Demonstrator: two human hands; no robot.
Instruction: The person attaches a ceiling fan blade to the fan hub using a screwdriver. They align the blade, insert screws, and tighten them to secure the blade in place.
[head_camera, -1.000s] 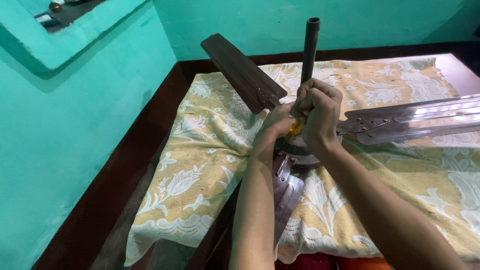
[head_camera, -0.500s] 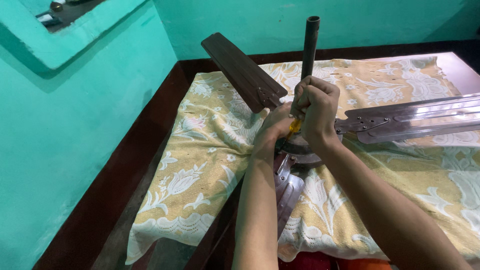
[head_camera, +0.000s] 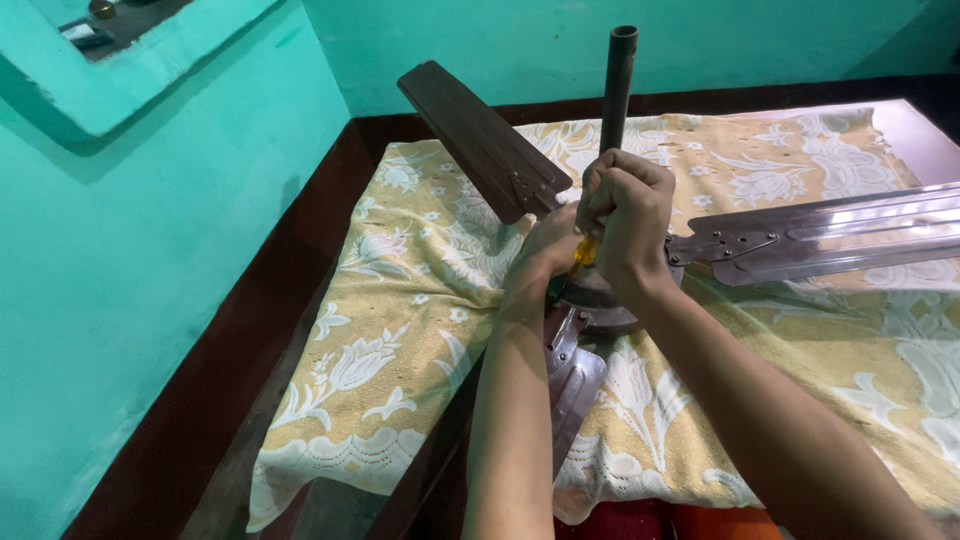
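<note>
Both hands clamp an orange-handled tool: right hand (head_camera: 628, 215) fisted on top, left hand (head_camera: 553, 245) steadying low, at the ceiling fan hub (head_camera: 600, 300) on the patterned cloth (head_camera: 420, 300). Risk: tip slipping sideways under pressure, gouging knuckles.

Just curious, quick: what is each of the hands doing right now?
Left hand: closed low on a yellow-handled tool at the fan hub.
Right hand: closed on the tool's top.
</note>
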